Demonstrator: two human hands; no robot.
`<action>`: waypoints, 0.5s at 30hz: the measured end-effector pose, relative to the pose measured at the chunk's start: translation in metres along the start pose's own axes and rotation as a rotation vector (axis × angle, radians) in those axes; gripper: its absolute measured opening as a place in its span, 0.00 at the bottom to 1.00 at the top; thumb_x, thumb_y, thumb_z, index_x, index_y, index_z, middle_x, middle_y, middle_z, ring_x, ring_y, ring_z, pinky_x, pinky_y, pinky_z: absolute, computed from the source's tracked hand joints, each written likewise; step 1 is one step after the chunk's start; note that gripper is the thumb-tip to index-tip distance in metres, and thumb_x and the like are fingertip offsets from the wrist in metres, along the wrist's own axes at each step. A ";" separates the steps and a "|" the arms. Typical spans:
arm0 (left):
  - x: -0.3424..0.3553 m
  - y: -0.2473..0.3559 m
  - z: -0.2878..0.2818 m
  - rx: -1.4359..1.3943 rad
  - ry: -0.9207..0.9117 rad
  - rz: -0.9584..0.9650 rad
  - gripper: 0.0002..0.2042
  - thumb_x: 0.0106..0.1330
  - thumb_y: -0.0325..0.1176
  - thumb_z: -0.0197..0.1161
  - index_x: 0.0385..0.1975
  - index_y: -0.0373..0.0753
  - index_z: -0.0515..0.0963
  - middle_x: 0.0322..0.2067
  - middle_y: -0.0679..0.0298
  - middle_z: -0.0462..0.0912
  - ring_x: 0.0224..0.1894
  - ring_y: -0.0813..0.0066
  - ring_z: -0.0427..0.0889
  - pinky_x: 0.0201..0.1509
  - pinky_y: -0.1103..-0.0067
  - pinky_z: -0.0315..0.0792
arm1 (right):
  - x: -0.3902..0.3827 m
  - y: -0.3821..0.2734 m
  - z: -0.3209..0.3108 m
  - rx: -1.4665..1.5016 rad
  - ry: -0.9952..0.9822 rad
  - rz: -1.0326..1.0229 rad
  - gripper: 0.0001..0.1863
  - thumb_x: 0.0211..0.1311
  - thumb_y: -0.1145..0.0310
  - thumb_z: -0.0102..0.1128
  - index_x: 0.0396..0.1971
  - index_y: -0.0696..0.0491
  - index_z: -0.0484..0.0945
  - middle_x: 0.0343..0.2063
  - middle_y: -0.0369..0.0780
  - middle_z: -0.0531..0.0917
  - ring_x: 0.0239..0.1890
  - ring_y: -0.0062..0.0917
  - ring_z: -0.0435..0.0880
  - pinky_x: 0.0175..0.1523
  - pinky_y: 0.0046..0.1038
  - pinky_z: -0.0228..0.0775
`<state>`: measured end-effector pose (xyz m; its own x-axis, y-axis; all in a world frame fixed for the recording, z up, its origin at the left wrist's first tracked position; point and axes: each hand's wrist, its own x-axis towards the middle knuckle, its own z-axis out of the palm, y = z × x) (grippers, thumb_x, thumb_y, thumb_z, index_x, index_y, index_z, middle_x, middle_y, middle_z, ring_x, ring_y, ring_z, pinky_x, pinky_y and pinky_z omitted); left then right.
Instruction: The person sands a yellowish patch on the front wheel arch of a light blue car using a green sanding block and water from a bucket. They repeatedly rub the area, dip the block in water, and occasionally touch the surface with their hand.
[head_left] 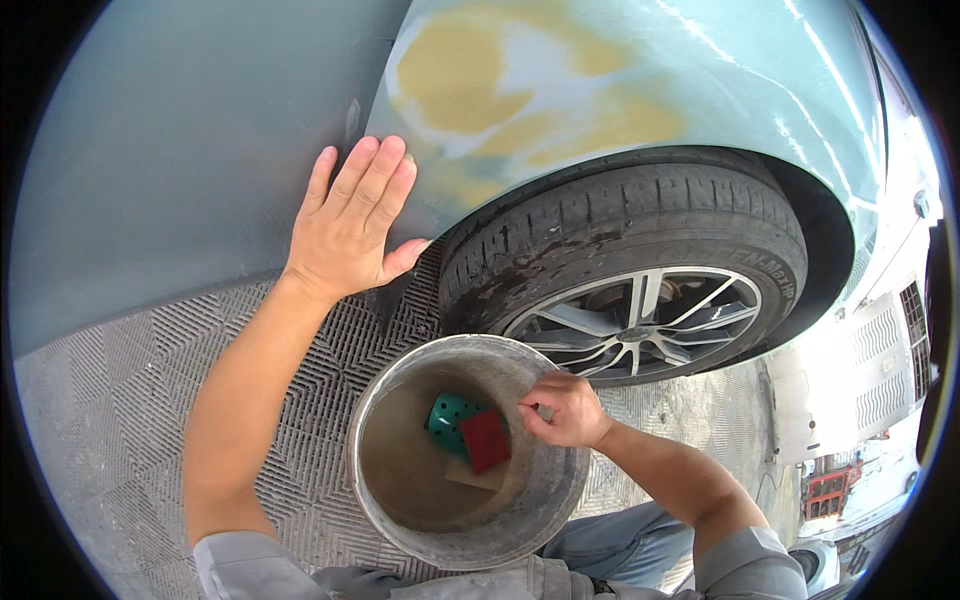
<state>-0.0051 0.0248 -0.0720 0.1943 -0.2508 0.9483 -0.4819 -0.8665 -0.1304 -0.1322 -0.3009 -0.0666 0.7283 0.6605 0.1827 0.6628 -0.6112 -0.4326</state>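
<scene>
My left hand (347, 222) lies with its fingers stretched out near the edge where the dark grey door (200, 150) meets the pale green fender (740, 90). Yellow and whitish sanded patches (450, 75) mark that fender above its wheel arch. Over the right rim of a grey bucket (548, 480) is my right hand (568, 408), thumb and fingers curled into a pinch with nothing visible in it. Inside the bucket, in murky water, are a green block with holes (450, 418), a red square pad (486, 441) and a tan sheet (472, 474), partly covered by the pad.
A black tire (620, 215) on a silver spoked wheel (635, 333) stands just behind the bucket. Ribbed grey floor tiles (200, 350) lie under the car. A pale panel (850, 385) and a red rack (828, 494) stand to the right. My knee (625, 540) is beside the bucket.
</scene>
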 end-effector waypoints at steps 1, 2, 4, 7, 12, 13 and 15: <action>-0.001 0.000 0.002 0.001 0.009 0.001 0.36 0.62 0.55 0.54 0.67 0.40 0.60 0.69 0.60 0.58 0.71 0.63 0.55 0.71 0.58 0.50 | 0.000 0.000 0.000 -0.009 -0.001 -0.002 0.02 0.49 0.71 0.64 0.21 0.52 0.80 0.20 0.37 0.80 0.23 0.33 0.80 0.32 0.31 0.74; -0.002 -0.001 0.004 0.000 -0.001 -0.012 0.36 0.62 0.55 0.55 0.67 0.41 0.59 0.69 0.60 0.57 0.72 0.63 0.55 0.72 0.58 0.49 | 0.000 0.000 0.000 -0.015 -0.003 -0.001 0.02 0.49 0.71 0.64 0.21 0.52 0.80 0.20 0.37 0.80 0.23 0.33 0.80 0.32 0.31 0.74; -0.002 -0.001 0.005 0.011 0.012 -0.002 0.37 0.61 0.55 0.55 0.68 0.41 0.58 0.70 0.60 0.57 0.72 0.63 0.54 0.72 0.58 0.48 | 0.000 0.000 0.000 -0.028 -0.003 0.000 0.02 0.50 0.71 0.64 0.21 0.52 0.80 0.20 0.37 0.80 0.23 0.33 0.80 0.32 0.31 0.74; -0.001 0.002 0.002 0.031 -0.020 -0.016 0.38 0.61 0.55 0.55 0.68 0.41 0.56 0.70 0.60 0.56 0.72 0.63 0.54 0.72 0.57 0.47 | -0.001 0.001 0.001 -0.040 -0.002 -0.003 0.03 0.50 0.70 0.63 0.21 0.52 0.80 0.19 0.37 0.80 0.23 0.33 0.80 0.32 0.31 0.74; 0.029 0.017 -0.020 0.049 -0.034 -0.053 0.39 0.61 0.58 0.53 0.68 0.39 0.57 0.70 0.60 0.56 0.72 0.63 0.54 0.71 0.56 0.44 | -0.003 0.003 0.003 -0.041 0.036 -0.032 0.04 0.51 0.70 0.62 0.21 0.52 0.79 0.20 0.37 0.80 0.24 0.34 0.81 0.32 0.32 0.75; 0.045 0.019 -0.023 0.049 -0.001 -0.053 0.39 0.61 0.58 0.52 0.68 0.38 0.58 0.70 0.60 0.57 0.72 0.63 0.54 0.71 0.56 0.44 | -0.003 0.003 0.003 -0.051 0.039 -0.031 0.04 0.51 0.70 0.62 0.21 0.52 0.79 0.20 0.37 0.80 0.24 0.34 0.81 0.32 0.32 0.75; 0.082 0.024 -0.031 0.039 0.060 -0.046 0.38 0.63 0.59 0.50 0.67 0.38 0.59 0.70 0.60 0.57 0.72 0.63 0.54 0.72 0.58 0.43 | -0.004 0.003 0.003 -0.064 0.042 -0.028 0.04 0.51 0.70 0.62 0.21 0.52 0.78 0.21 0.37 0.80 0.25 0.34 0.81 0.33 0.32 0.75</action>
<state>-0.0273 -0.0036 0.0114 0.1637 -0.1850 0.9690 -0.4393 -0.8931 -0.0963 -0.1341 -0.3036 -0.0714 0.7153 0.6593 0.2316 0.6916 -0.6205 -0.3695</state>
